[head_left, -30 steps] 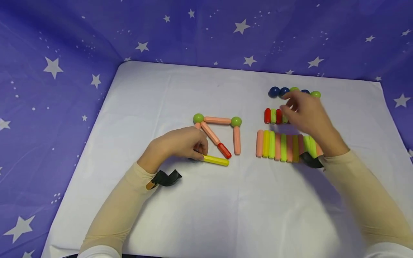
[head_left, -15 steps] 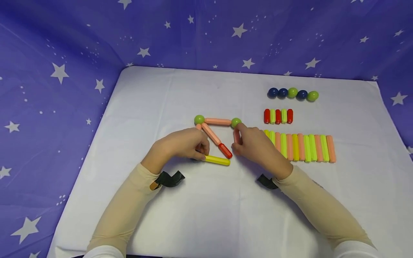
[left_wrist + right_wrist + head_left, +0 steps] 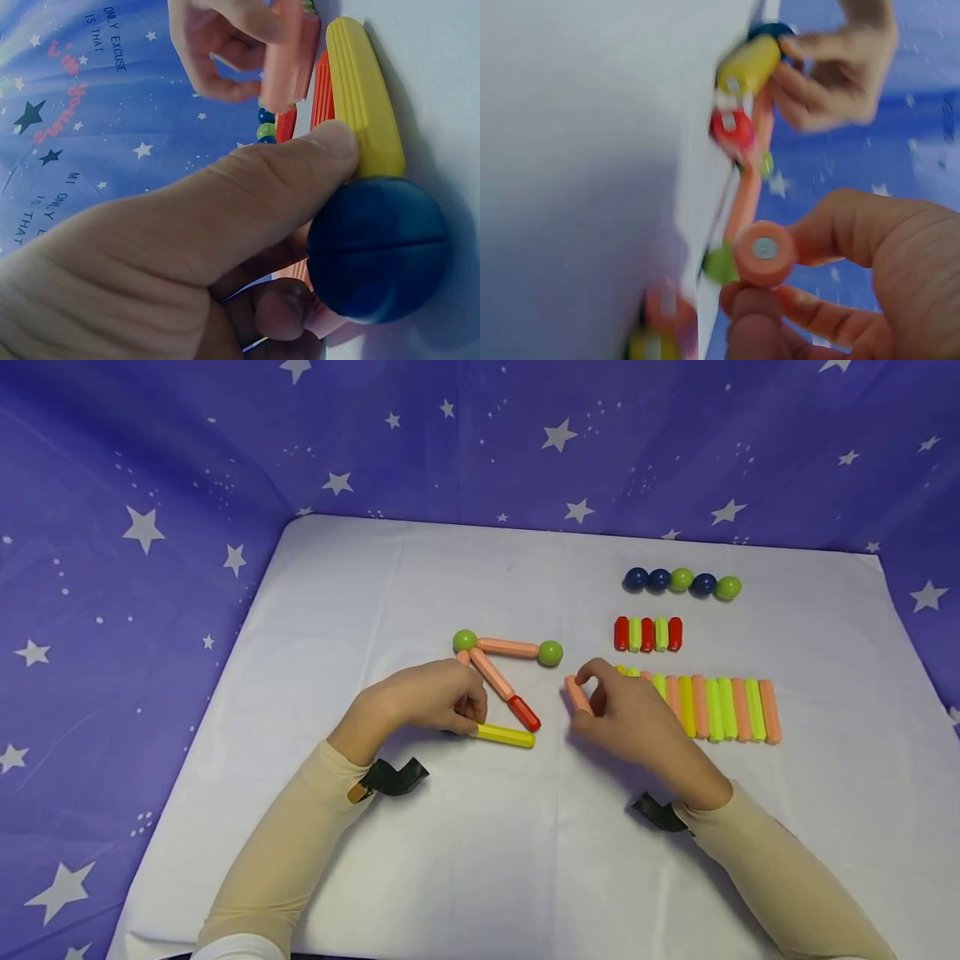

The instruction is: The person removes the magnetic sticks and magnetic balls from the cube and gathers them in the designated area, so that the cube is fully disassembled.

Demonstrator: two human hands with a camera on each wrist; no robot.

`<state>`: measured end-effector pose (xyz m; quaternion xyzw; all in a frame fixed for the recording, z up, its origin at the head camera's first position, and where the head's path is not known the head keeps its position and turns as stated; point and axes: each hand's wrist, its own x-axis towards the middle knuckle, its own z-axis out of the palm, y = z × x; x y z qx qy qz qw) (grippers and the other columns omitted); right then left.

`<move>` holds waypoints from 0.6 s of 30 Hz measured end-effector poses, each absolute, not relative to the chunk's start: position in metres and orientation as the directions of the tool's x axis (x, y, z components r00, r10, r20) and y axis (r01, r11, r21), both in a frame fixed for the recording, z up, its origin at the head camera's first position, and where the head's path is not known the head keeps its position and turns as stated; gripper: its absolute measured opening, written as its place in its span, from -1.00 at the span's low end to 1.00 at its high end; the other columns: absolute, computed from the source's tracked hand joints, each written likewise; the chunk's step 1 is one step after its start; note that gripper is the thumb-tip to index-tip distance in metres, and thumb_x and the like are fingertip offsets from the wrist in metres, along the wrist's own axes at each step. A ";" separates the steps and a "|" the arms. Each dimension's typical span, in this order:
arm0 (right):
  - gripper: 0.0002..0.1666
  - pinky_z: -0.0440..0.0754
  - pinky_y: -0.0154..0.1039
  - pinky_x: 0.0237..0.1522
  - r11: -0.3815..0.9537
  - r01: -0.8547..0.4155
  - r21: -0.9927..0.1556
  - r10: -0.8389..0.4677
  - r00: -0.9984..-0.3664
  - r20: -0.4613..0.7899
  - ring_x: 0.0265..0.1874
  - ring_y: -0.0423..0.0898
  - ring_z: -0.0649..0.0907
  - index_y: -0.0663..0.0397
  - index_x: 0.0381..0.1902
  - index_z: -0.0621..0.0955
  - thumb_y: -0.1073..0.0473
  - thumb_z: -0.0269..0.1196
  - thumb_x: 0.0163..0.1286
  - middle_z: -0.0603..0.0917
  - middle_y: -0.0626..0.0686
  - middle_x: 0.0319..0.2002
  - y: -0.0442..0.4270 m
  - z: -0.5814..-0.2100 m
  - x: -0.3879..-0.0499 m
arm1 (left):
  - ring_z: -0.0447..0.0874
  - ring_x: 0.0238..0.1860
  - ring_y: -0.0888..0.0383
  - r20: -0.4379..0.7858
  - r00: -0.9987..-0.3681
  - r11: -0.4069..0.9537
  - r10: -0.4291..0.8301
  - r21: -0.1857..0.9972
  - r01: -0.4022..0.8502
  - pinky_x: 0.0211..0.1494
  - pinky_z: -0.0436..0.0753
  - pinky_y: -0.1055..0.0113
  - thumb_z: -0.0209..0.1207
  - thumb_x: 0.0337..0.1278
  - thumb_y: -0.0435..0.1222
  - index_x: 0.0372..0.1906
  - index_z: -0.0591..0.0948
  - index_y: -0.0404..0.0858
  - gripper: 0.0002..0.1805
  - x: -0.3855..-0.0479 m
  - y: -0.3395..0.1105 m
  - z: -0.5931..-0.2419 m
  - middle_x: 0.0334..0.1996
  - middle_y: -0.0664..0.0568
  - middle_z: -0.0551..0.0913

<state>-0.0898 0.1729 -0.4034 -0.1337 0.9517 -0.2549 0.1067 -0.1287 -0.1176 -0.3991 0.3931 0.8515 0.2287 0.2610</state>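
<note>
My left hand [image 3: 427,693] pinches a yellow magnetic stick [image 3: 506,737] near its left end, where a dark blue ball [image 3: 379,247] sits against it in the left wrist view. In my right hand [image 3: 637,714] is a pink stick [image 3: 577,694], held between thumb and fingers, tilted and apart from the green ball [image 3: 551,652]. Another pink stick [image 3: 507,648] joins that ball to a second green ball [image 3: 465,641]. From the second ball a diagonal pink stick [image 3: 491,672] runs to a short red stick [image 3: 524,713]. My left hand hides part of another pink stick [image 3: 462,657].
At the right lies a row of long pink, yellow and lime sticks [image 3: 723,710], partly behind my right hand. Beyond it are a row of short red and lime sticks [image 3: 648,634] and a line of blue and green balls [image 3: 681,580]. White cloth [image 3: 480,860] covers the table.
My right hand came left from above the short sticks, took the upright pink stick under the right green ball and drew it away to the right. My left hand stays in place.
</note>
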 end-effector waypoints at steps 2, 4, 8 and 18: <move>-0.54 0.52 -0.20 -0.54 0.831 -0.183 -0.525 -0.265 -0.960 -0.086 -0.60 -0.10 0.55 -0.02 0.02 0.47 0.14 0.31 0.16 0.62 -0.03 -0.48 0.192 -0.398 -0.088 | 0.51 -0.42 0.27 -0.263 -0.557 0.588 0.788 0.592 0.551 -0.30 0.53 0.37 0.43 0.02 -0.25 -0.40 0.70 -0.05 -0.90 -0.128 -0.118 -0.399 -0.47 0.25 0.60; -0.55 0.52 -0.19 -0.55 0.837 -0.134 -0.530 -0.192 -0.980 -0.055 -0.56 -0.07 0.55 -0.02 0.05 0.48 0.14 0.31 0.20 0.62 0.01 -0.44 0.215 -0.391 -0.087 | 0.50 -0.42 0.27 -0.264 -0.557 0.588 0.787 0.593 0.550 -0.30 0.52 0.37 0.43 0.03 -0.26 -0.40 0.70 -0.05 -0.90 -0.128 -0.118 -0.398 -0.48 0.26 0.60; -0.51 0.49 -0.18 -0.57 0.861 0.022 -0.507 0.002 -0.999 -0.041 -0.45 0.04 0.55 0.04 0.13 0.47 0.07 0.26 0.26 0.62 0.14 -0.33 0.270 -0.383 -0.089 | 0.51 -0.43 0.27 -0.263 -0.549 0.580 0.793 0.600 0.551 -0.31 0.53 0.37 0.42 0.03 -0.27 -0.40 0.70 -0.06 -0.91 -0.128 -0.118 -0.399 -0.49 0.26 0.60; -0.27 0.48 0.00 -0.50 0.884 0.339 -0.323 0.259 -0.928 -0.266 -0.21 0.27 0.55 0.21 0.31 0.30 -0.10 0.13 0.33 0.51 0.42 -0.01 0.389 -0.395 -0.092 | 0.49 -0.45 0.28 -0.246 -0.553 0.573 0.796 0.600 0.558 -0.30 0.52 0.36 0.41 0.05 -0.28 -0.39 0.71 -0.05 -0.92 -0.126 -0.122 -0.401 -0.50 0.28 0.60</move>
